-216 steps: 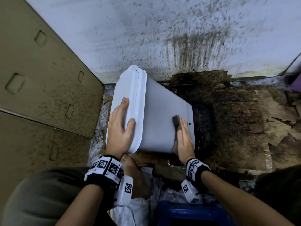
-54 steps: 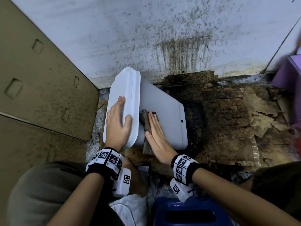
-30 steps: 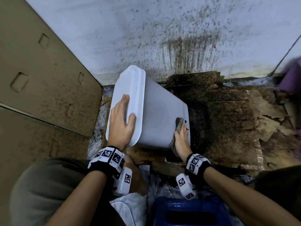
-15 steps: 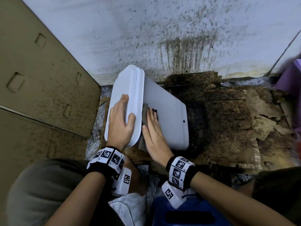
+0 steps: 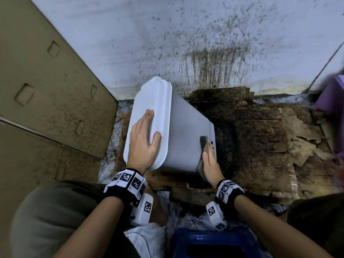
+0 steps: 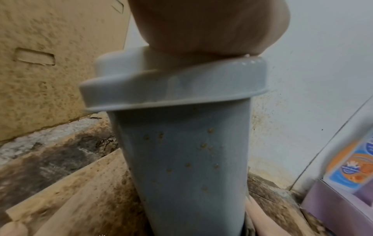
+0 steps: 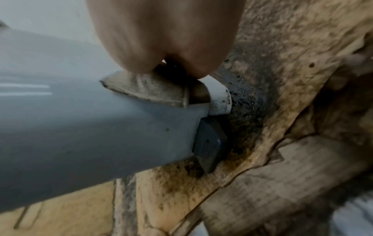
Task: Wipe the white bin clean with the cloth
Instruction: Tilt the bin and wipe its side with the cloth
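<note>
The white bin [image 5: 182,138] lies tilted on its side on the floor, with its lid [image 5: 147,97] to the left and its base to the right. My left hand [image 5: 143,138] rests flat on the lid, thumb over the lid's edge. My right hand [image 5: 210,164] presses the dirty brown cloth [image 5: 204,146] flat against the bin's side wall near the base end. In the right wrist view the cloth [image 7: 145,89] sits folded under my palm [image 7: 161,35], beside a dark foot [image 7: 210,143] on the bin's base. The left wrist view shows brown specks on the bin's near wall [image 6: 181,159].
Stained cardboard panels [image 5: 46,90] stand at the left and a splattered white wall [image 5: 186,43] behind. Wet, torn cardboard [image 5: 270,146] covers the floor to the right. A purple box [image 5: 331,101] is at the far right, a blue stool [image 5: 214,244] under me.
My right hand has slid the cloth along the bin's side, from next to the lid to the base end. My left hand has stayed on the lid.
</note>
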{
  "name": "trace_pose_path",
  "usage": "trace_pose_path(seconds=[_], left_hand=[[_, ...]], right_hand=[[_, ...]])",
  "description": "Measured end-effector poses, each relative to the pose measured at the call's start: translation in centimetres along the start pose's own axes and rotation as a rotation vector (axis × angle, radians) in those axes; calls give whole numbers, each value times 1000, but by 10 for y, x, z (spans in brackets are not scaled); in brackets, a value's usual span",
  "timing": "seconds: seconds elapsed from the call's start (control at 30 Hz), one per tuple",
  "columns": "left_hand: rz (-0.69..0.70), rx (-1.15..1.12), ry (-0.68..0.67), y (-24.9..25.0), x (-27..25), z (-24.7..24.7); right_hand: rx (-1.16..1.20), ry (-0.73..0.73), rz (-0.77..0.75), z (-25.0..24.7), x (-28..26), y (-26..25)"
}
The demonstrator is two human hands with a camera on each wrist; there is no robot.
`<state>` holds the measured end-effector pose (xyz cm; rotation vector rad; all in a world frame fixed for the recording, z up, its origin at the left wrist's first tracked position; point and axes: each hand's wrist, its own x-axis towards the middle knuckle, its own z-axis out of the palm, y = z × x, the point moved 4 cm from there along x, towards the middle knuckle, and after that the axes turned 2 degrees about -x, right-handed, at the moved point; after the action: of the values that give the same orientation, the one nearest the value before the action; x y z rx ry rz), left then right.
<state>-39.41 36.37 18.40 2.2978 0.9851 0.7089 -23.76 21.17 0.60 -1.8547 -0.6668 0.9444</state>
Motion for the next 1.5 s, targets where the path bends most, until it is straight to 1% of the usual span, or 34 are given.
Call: trace_pose_path(seconds=[0.13,0.33,0.5,0.6,0.67,0.8,0.93,1.0,1.07,1.2,1.27,1.37,1.43,1.5], left_hand=[[-11,0,6,-2,0,0],[-10,12,0,3,0,2],[-13,20,-8,11,2,5],[-10,31,-21,20,2,8],[-9,45,-33,26,1,11],[-8,61,-52,38,-1,17],[-9,83,-65,45,-1,23],[-9,87,-67,47,0,24],[-8,95,-68,48,0,25],[-18,96,-75,50,0,24],[-18,99,-86,53,-1,25],[-5,105,-111,61,0,30],[3,93,-127,67,-1,34],[7,69,-133,71,0,39]], right_hand=[[-25,66,105,2,3,-5],[-13,153,98,10,2,-23],[79,225,1,15,-7,-56],[126,260,-61,11,-9,-66],[112,259,-70,7,-10,-65],[26,233,-24,3,-8,-53],[-1,135,32,1,-1,-47],[60,127,40,1,-2,-48],[134,157,26,2,-5,-50],[163,236,66,1,-13,-57],[204,251,78,-3,-18,-62],[372,266,77,-16,-25,-80],[492,251,57,-24,-27,-97],[482,237,40,-33,-25,-114]])
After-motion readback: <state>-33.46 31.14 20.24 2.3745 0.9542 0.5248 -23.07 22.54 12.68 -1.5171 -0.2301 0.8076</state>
